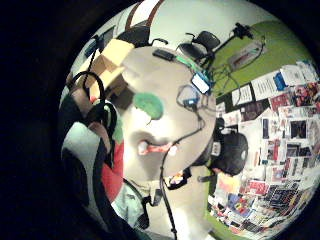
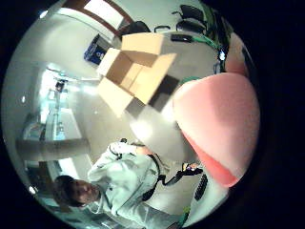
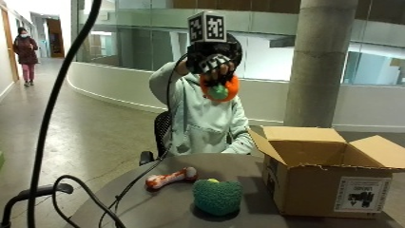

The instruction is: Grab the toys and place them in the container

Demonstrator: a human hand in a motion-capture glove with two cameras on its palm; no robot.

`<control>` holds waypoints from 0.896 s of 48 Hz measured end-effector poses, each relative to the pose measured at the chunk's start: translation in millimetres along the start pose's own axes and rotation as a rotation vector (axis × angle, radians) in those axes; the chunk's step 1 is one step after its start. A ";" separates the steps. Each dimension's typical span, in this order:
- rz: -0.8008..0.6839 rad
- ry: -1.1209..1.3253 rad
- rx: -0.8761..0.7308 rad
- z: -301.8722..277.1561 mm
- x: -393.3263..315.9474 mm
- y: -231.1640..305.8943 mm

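My gloved right hand (image 3: 212, 61) is raised high above the round table (image 3: 158, 202), in front of the seated person. Its fingers curl round an orange ball-shaped toy (image 3: 221, 89) with a green centre, which bulges pink-orange close to the palm (image 2: 218, 119). A green heart-shaped plush (image 3: 217, 195) lies on the table, with a red and white bone toy (image 3: 171, 178) just behind it to the left. Both also show from above: the plush (image 1: 148, 105) and the bone (image 1: 157, 148). An open cardboard box (image 3: 319, 178) stands at the table's right, its flaps up (image 2: 133, 71).
Black cables (image 3: 120, 194) trail over the table's left front. A small lit device (image 1: 201, 82) and more wires lie on the far side of the table (image 1: 165, 75). Office chairs (image 1: 200, 45) stand beyond it. A concrete pillar (image 3: 323, 61) rises behind the box.
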State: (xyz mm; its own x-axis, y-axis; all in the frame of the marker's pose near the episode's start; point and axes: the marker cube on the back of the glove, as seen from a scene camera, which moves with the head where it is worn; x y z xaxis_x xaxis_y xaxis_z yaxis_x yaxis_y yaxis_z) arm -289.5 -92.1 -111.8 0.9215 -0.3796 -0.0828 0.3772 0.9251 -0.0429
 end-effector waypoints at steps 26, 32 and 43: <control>-0.149 -0.344 0.222 41.4 -179.4 -127.0; -0.167 -0.350 0.114 51.2 -176.9 -126.1; -0.182 -0.216 0.107 32.0 -126.2 -103.0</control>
State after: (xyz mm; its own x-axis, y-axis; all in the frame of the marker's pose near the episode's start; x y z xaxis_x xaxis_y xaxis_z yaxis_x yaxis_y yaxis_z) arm -441.6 -139.2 -65.1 0.8317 -0.5396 0.1304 0.5354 0.8418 0.0687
